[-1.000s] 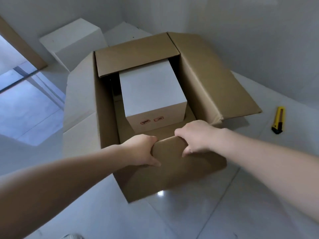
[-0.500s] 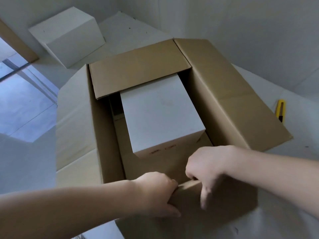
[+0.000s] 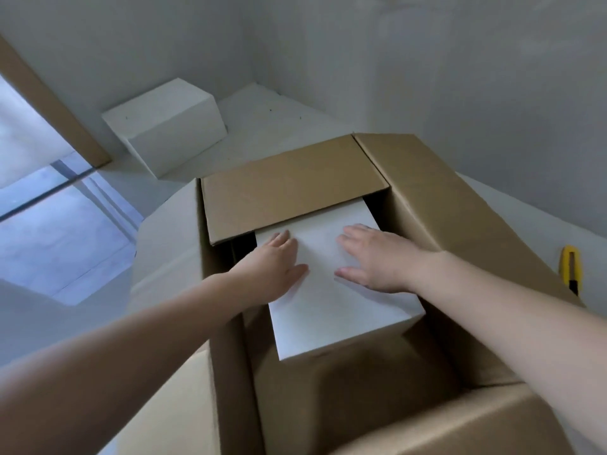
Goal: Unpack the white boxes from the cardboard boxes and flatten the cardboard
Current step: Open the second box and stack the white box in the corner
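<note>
A large brown cardboard box (image 3: 460, 224) stands open on the white floor, its far flap folded partly over the opening. Inside it sits a white box (image 3: 331, 316), its far end tucked under that flap. My left hand (image 3: 272, 267) lies flat with straight fingers on the white box's top near its left edge. My right hand (image 3: 374, 257) lies flat on the top toward the right edge. Neither hand grips anything. A second white box (image 3: 164, 123) rests on the floor at the back left, against the wall.
A yellow utility knife (image 3: 572, 264) lies on the floor right of the cardboard box. Grey walls meet in a corner behind the box. A brown door frame (image 3: 49, 106) and a glass threshold are at the left.
Both hands let go of the near cardboard flap and reached forward into the box onto the top of the white box. The view moved closer over the box.
</note>
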